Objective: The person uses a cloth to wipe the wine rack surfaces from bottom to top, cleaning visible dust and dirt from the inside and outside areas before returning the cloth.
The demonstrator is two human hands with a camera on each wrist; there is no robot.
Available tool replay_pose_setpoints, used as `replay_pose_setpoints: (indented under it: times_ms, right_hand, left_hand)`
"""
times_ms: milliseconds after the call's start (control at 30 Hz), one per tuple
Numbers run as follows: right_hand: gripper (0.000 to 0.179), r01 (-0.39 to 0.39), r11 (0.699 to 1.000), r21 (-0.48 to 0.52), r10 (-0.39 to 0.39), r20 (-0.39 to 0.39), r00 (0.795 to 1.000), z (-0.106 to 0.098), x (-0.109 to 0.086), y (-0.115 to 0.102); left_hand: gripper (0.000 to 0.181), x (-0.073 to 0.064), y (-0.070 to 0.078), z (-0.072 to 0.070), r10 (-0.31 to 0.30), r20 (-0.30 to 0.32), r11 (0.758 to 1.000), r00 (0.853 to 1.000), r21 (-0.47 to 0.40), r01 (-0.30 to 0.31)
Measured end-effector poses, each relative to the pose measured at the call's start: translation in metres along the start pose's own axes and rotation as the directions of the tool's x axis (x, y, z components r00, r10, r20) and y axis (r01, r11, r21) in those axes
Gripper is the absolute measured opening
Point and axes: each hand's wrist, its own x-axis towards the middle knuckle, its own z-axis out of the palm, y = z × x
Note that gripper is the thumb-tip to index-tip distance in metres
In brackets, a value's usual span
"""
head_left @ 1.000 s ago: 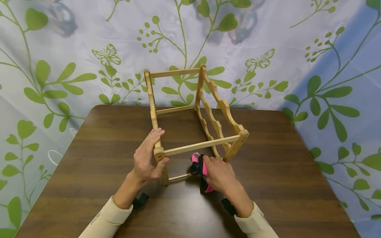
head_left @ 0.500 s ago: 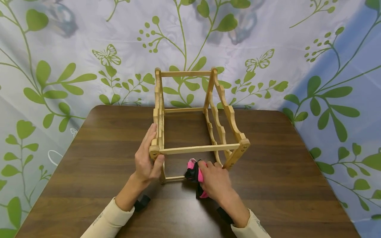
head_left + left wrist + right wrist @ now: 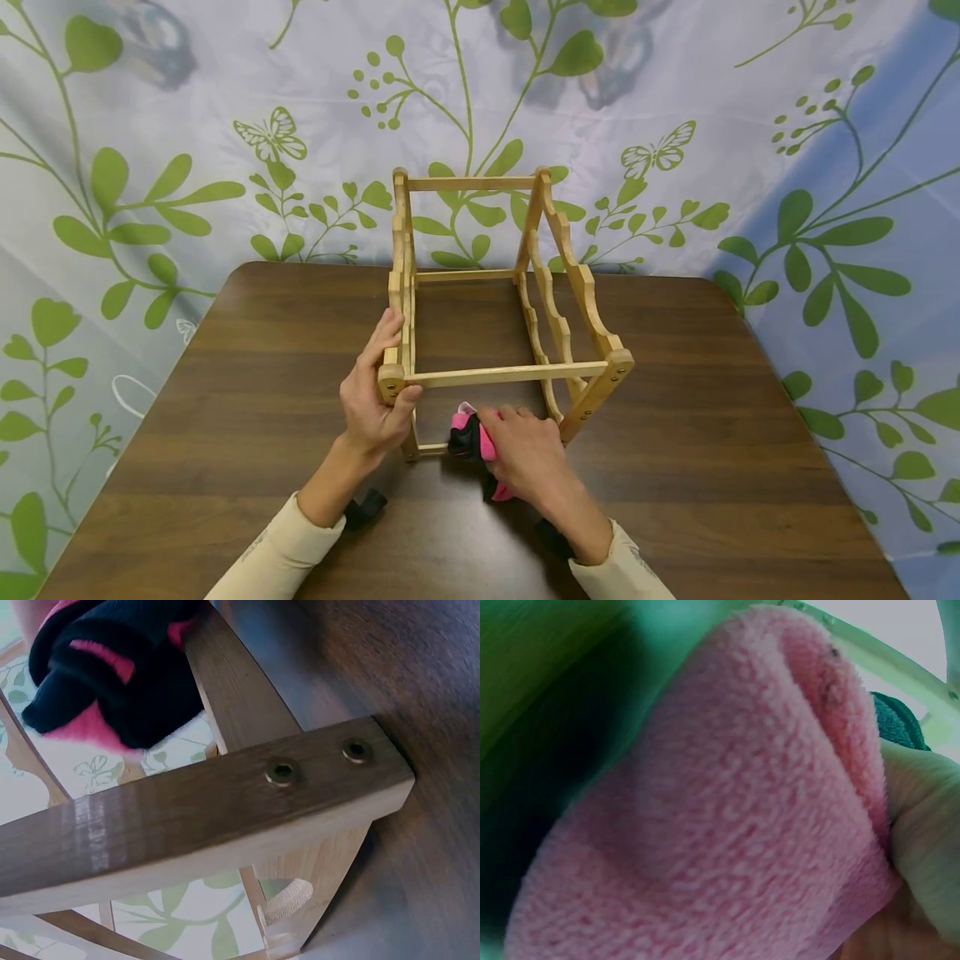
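Observation:
A light wooden rack (image 3: 510,374) with scalloped side slats stands at the middle of the table. My left hand (image 3: 371,402) grips its near left corner post, thumb on the front and fingers along the left side. Bunched in my right hand (image 3: 523,454) is a pink and black cloth (image 3: 467,437), held at the lower front rail (image 3: 432,449). The left wrist view shows the cloth (image 3: 146,682) wrapped over that rail, close to the post (image 3: 187,814) with its two bolts. Fuzzy pink cloth (image 3: 727,780) fills most of the right wrist view.
The brown wooden table (image 3: 712,442) extends around the rack. Behind it hangs a curtain (image 3: 315,75) with green leaves and butterflies. A thin white loop (image 3: 123,398) shows at the left table edge. Dark straps (image 3: 366,508) sit by the wrists.
The rack has turned and straightened under my left hand. My right hand has slid the cloth leftward along the lower front rail.

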Motion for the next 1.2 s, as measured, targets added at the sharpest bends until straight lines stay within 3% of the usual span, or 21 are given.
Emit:
replay_pose_setpoints:
  times_ms: [133,300,500,600,667,733,800,1033,1200]
  right_hand:
    - [0.05,0.048,0.999,-0.019,-0.048,-0.014,0.999,0.005,0.007,-0.016]
    - [0.046,0.108,0.991,-0.081,-0.115,-0.086,0.99,0.015,0.012,-0.041]
    - [0.049,0.106,0.99,-0.093,-0.116,-0.119,0.986,0.019,0.01,-0.055]
    - [0.06,0.123,0.99,-0.061,-0.126,-0.051,0.991,0.014,0.006,-0.053]
    - [0.076,0.133,0.991,0.015,-0.134,0.046,0.99,0.005,0.001,-0.049]
    - [0.09,0.128,0.986,0.108,-0.143,0.15,0.978,-0.004,-0.004,-0.044]
    - [0.092,0.12,0.977,0.175,-0.154,0.196,0.968,-0.01,-0.007,-0.039]
    - [0.06,0.198,0.972,0.125,-0.212,0.107,0.971,-0.006,0.011,-0.034]
    - [0.059,0.151,0.957,0.247,-0.188,0.134,0.973,-0.014,0.02,-0.015]
  left_hand:
    - [0.062,0.0,0.0,0.001,0.003,-0.015,1.0,1.0,-0.002,-0.003]
    - [0.061,0.0,0.003,0.002,0.0,-0.027,1.0,1.0,0.011,0.001]
    - [0.06,0.0,0.007,-0.002,-0.004,-0.044,1.0,0.999,0.014,0.004]
    - [0.06,-0.001,0.008,-0.004,-0.007,-0.024,1.0,1.0,-0.001,0.007]
    - [0.06,-0.002,0.008,-0.005,-0.008,-0.002,1.0,1.0,-0.016,0.008]
    - [0.059,-0.003,0.008,-0.005,-0.007,0.016,1.0,1.0,-0.028,0.007]
    - [0.059,-0.003,0.007,-0.005,-0.004,0.022,1.0,1.0,-0.031,0.005]
    - [0.059,0.003,0.004,-0.007,0.018,-0.035,0.998,0.999,-0.06,-0.02]
    - [0.059,0.004,0.003,-0.003,0.037,-0.043,0.998,0.998,-0.058,-0.039]
